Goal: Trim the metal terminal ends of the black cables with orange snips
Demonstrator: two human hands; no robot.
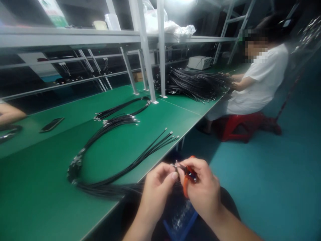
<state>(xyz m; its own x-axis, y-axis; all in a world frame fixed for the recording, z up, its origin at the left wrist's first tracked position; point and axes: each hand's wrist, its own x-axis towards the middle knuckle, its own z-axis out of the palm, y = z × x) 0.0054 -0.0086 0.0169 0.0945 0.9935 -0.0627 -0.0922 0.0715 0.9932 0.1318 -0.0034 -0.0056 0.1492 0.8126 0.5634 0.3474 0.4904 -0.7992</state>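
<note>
My right hand (204,184) is closed around small pliers with orange handles (186,187), their jaws pointing at the fingertips of my left hand. Those left fingertips pinch a cable end beside the jaws; my left hand (157,184) is closed, and the exact part between its fingers is blurred. Black cables (107,189) run from near my hands onto the green table and are tied in a bundle at the left. Several loose ends with metal tips (160,140) fan out towards the table edge. Below my hands is a blue tray (187,224) with small shiny pieces.
Another bundle of cables (120,107) lies farther back on the green table (45,174), near white shelf posts (147,57). A phone (51,124) lies left. A co-worker (268,77) on a red stool (238,127) handles a large cable pile (193,82). Another person's arm (10,113) shows left.
</note>
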